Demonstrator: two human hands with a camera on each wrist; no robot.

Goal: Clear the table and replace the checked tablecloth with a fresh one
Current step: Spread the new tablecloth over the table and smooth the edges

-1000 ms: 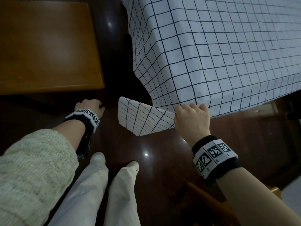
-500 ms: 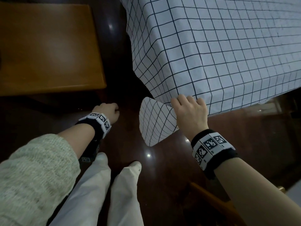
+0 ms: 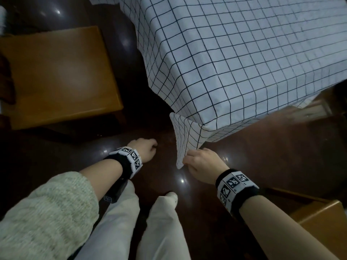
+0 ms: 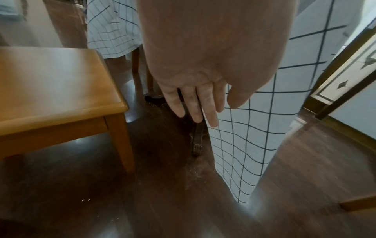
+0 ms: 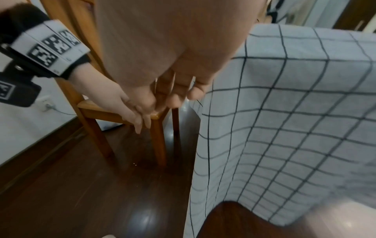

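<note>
Here the checked tablecloth (image 3: 234,59) covers the table top and hangs over its near corner, above a dark wooden floor (image 3: 262,156). The right hand (image 3: 203,166) is below that corner, its fingers curled around the lower tip of the hanging corner flap. In the right wrist view the fingertips (image 5: 173,101) close against the cloth edge (image 5: 203,112), and the cloth drapes down to the right of them.

The left hand (image 3: 145,149) is just beside the flap on its left and holds nothing. In the left wrist view its fingers (image 4: 191,104) extend nearly straight, pointing down toward the floor, with the cloth edge directly to their right; contact with the cloth cannot be determined.

A wooden stool (image 3: 56,76) stands to the left of the table, apart from the cloth. A second wooden seat (image 3: 323,218) is partly visible at lower right.
</note>
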